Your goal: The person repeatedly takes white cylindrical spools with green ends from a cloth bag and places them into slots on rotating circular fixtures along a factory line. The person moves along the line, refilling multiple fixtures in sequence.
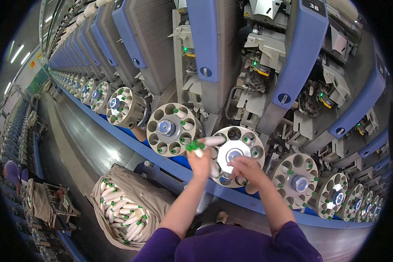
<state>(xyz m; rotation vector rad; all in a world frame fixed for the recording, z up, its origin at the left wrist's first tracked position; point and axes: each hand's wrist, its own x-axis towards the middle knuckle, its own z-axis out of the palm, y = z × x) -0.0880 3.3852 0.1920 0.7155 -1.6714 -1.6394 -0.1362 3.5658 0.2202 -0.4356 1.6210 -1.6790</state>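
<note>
My left hand (199,164) is closed around several white yarn bobbins (198,150) with green tips, at the left rim of a round bobbin magazine (260,147). Another yarn bobbin (215,140) lies slanted across that rim, close to my left fingers. Over the lower middle of the same magazine, the fingers of my right hand (247,169) are bent together beside its blue and white hub (234,155). Whatever they pinch, if anything, is too small to make out. Some pockets of this magazine hold green-tipped bobbins, and my hands cover part of its lower side.
A cloth-lined cart (159,196) full of green-tipped bobbins stands at my lower left. More round magazines, such as one on the left (165,114) and one on the right (288,165), line the machine. Blue upright panels (205,48) rise behind them.
</note>
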